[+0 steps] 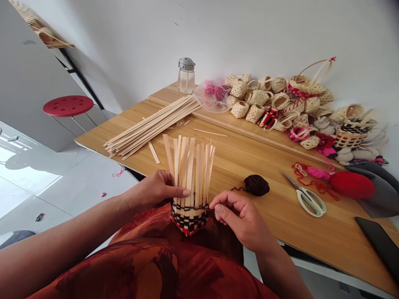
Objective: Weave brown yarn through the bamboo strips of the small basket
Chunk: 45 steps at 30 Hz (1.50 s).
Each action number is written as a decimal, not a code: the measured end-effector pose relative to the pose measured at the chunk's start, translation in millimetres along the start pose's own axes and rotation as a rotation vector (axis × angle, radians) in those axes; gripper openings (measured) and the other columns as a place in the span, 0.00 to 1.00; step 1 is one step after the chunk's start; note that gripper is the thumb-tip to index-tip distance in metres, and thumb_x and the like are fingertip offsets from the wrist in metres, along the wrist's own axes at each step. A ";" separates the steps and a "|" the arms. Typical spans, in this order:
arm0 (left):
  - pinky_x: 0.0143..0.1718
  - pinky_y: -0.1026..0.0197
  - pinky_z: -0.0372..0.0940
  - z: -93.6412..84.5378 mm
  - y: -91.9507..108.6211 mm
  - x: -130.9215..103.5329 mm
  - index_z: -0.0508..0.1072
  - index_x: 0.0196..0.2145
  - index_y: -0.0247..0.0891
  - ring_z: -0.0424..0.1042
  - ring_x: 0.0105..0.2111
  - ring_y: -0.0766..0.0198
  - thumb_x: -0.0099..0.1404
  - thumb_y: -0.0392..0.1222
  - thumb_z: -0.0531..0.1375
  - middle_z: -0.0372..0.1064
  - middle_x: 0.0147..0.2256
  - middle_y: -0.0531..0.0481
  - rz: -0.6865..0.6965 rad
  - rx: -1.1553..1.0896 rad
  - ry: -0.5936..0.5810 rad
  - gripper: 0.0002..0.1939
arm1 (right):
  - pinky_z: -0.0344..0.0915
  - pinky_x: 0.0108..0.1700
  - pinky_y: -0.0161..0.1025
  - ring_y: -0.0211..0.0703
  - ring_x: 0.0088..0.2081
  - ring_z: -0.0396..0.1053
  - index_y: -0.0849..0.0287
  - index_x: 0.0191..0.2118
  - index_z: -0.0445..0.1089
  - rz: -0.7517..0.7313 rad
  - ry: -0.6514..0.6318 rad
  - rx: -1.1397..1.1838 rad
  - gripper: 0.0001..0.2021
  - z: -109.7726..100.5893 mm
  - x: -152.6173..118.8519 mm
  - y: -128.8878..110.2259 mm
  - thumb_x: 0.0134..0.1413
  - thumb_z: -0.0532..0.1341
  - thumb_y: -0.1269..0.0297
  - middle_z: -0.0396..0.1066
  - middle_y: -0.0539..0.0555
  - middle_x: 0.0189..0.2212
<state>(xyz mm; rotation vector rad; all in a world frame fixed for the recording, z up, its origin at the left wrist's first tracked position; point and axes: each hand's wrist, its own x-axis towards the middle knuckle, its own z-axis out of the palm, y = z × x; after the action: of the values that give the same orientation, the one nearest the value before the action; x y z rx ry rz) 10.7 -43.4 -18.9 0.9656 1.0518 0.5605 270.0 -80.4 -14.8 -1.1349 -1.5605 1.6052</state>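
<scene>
A small half-woven basket (189, 218) rests at my lap, its base checked in dark brown, pale and red, with tall pale wooden strips standing up from it. My left hand (158, 189) is closed around the strips on the basket's left side, thumb laid across the front. At the right side, my right hand (235, 214) pinches a dark brown yarn strand (199, 207) that runs across the front of the weave. On the table beyond lies a dark brown yarn ball (256, 185) with a loose tail.
A bundle of wooden strips (152, 126) lies at the back left, near a clear bottle (186, 77). Many little woven baskets (258, 97) are heaped along the wall. Scissors (307, 197), red yarn (352, 185) and a black phone-like slab (378, 243) lie to the right. A red stool (68, 105) stands left.
</scene>
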 end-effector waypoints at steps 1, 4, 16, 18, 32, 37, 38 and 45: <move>0.29 0.64 0.70 0.7 0.4 0.1 0.83 0.29 0.31 0.77 0.28 0.59 0.51 0.46 0.75 0.82 0.30 0.42 -0.002 0.018 0.010 0.14 | 0.60 0.31 0.33 0.34 0.28 0.62 0.58 0.39 0.75 -0.001 0.003 -0.069 0.09 -1.1 -2.0 -1.4 0.65 0.61 0.58 0.68 0.48 0.26; 0.28 0.65 0.70 3.8 2.5 0.0 0.83 0.29 0.31 0.77 0.27 0.60 0.49 0.46 0.76 0.82 0.30 0.41 0.022 0.010 0.022 0.15 | 0.56 0.27 0.33 0.34 0.25 0.58 0.55 0.42 0.76 0.058 0.020 -0.272 0.09 -1.1 -6.6 -6.5 0.63 0.62 0.57 0.65 0.46 0.23; 0.26 0.65 0.69 2.7 -8.3 5.6 0.81 0.24 0.32 0.76 0.24 0.62 0.48 0.45 0.76 0.79 0.24 0.47 0.079 0.060 0.035 0.13 | 0.62 0.33 0.35 0.37 0.28 0.68 0.56 0.35 0.77 -0.131 0.107 -0.411 0.09 10.8 -7.4 -19.3 0.64 0.61 0.61 0.74 0.50 0.26; 0.29 0.62 0.72 2.2 -9.0 7.0 0.82 0.26 0.32 0.78 0.28 0.57 0.47 0.45 0.76 0.81 0.27 0.44 0.074 0.078 0.015 0.14 | 0.63 0.34 0.36 0.39 0.30 0.68 0.57 0.35 0.77 -0.150 0.144 -0.397 0.09 11.0 -6.4 -16.9 0.64 0.61 0.60 0.73 0.51 0.28; 0.36 0.55 0.75 9.6 -2.8 5.4 0.83 0.31 0.34 0.81 0.33 0.50 0.48 0.48 0.76 0.83 0.33 0.42 0.031 0.053 0.042 0.17 | 0.65 0.32 0.35 0.39 0.32 0.68 0.53 0.48 0.76 -0.145 0.088 -0.360 0.15 7.2 -0.9 2.0 0.54 0.67 0.70 0.72 0.51 0.37; 0.29 0.62 0.71 6.0 -4.7 4.9 0.83 0.28 0.35 0.77 0.28 0.59 0.48 0.46 0.76 0.82 0.29 0.46 0.056 0.050 0.006 0.14 | 0.63 0.31 0.35 0.35 0.27 0.64 0.52 0.41 0.81 -0.330 0.132 -0.331 0.08 20.4 3.0 9.0 0.54 0.70 0.66 0.70 0.51 0.32; 0.31 0.62 0.71 5.5 -4.4 4.2 0.83 0.29 0.35 0.77 0.28 0.59 0.48 0.46 0.76 0.82 0.30 0.46 0.054 0.036 -0.012 0.14 | 0.63 0.32 0.36 0.36 0.28 0.65 0.53 0.39 0.82 -0.350 0.134 -0.332 0.05 21.5 3.5 9.9 0.55 0.70 0.66 0.71 0.51 0.32; 0.42 0.53 0.74 3.2 -4.8 2.2 0.82 0.32 0.33 0.80 0.34 0.53 0.45 0.42 0.77 0.82 0.32 0.44 0.048 -0.014 -0.078 0.17 | 0.65 0.38 0.38 0.40 0.34 0.69 0.58 0.33 0.77 -0.323 0.121 -0.339 0.04 23.7 -0.6 6.0 0.59 0.65 0.70 0.72 0.52 0.30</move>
<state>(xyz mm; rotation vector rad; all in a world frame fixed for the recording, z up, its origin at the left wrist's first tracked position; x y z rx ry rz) 14.3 -45.3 -23.6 0.9945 0.9564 0.5645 249.9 -92.3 -22.2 -1.0591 -1.8693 1.0708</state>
